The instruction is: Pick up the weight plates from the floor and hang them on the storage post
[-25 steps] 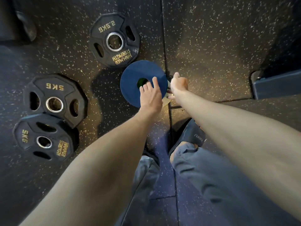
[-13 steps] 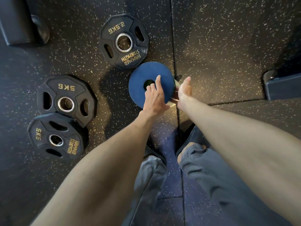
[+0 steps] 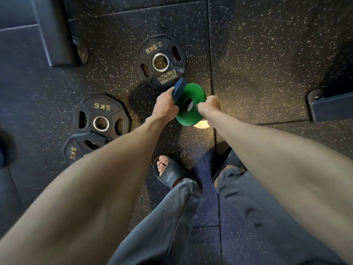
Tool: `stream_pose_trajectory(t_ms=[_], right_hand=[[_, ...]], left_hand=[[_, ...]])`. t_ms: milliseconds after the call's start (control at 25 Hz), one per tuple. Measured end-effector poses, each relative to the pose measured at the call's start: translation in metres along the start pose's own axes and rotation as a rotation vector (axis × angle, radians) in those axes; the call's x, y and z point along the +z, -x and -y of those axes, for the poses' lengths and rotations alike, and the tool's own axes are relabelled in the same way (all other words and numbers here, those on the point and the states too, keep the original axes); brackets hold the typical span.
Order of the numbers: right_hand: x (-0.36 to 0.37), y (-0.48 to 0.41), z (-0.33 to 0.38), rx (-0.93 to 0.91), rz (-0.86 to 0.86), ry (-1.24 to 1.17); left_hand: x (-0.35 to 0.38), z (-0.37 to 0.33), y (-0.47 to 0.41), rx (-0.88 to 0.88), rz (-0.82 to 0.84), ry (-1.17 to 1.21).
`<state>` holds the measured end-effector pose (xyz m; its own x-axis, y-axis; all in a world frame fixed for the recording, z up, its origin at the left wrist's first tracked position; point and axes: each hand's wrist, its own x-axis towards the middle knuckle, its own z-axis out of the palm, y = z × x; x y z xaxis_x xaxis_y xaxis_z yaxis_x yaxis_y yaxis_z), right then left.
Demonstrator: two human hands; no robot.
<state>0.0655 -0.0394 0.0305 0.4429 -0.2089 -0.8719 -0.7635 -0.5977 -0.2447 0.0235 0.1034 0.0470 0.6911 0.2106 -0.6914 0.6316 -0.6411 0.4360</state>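
Left hand (image 3: 164,107) grips blue plate (image 3: 179,87), tipped up out of way. Right hand (image 3: 210,106) grips green plate (image 3: 193,92) rim, likely to lift.

Floor: black rubber tiles (image 3: 267,54) w/ pale speckles.
Top L: dark metal frame base (image 3: 51,35).
R edge: dark metal foot (image 3: 332,107).

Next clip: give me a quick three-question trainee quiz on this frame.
1. True or false: the blue plate in the left hand lies flat.
2. What does the right hand grip? A) green plate B) red plate C) dumbbell
3. What weight is printed on the black plate nearest the blue plate?
Key: 1 false, it is tipped up on edge; 2 A; 3 2.5KG.
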Motion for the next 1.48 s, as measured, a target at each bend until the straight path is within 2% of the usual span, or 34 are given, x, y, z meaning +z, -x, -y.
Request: stream_pose_trajectory(t_ms=[160, 280, 560, 680, 840, 1040, 1160, 1280, 1480], right_hand=[[0.001, 0.038, 0.026, -0.057, -0.038, 0.167], [-0.020, 0.066, 0.033, -0.090, -0.094, 0.234], [-0.063, 0.127, 0.045, -0.086, 0.000, 0.066], [-0.071, 0.152, 0.058, -0.086, 0.051, 0.023], [-0.084, 0.153, 0.057, -0.033, 0.070, -0.028], [-0.087, 0.137, 0.042, -0.008, 0.101, -0.113], [-0.081, 0.123, 0.031, 0.006, 0.141, -0.169], [-0.070, 0.102, 0.020, 0.019, 0.087, -0.176], [-0.055, 0.053, -0.009, -0.016, -0.047, 0.155]], left_hand=[[-0.024, -0.007, 0.023, -0.122, 0.006, 0.179], [-0.042, -0.013, 0.048, -0.140, 0.015, 0.266], [-0.065, -0.056, 0.109, -0.085, 0.113, 0.390], [-0.072, -0.082, 0.127, -0.041, 0.199, 0.339], [-0.070, -0.088, 0.126, 0.021, 0.279, 0.055], [-0.051, -0.084, 0.123, 0.130, 0.183, -0.059], [-0.044, -0.079, 0.119, 0.157, 0.138, 0.003], [-0.032, -0.076, 0.111, 0.045, 0.112, 0.132], [-0.002, -0.055, 0.079, -0.149, 0.049, 0.252]])
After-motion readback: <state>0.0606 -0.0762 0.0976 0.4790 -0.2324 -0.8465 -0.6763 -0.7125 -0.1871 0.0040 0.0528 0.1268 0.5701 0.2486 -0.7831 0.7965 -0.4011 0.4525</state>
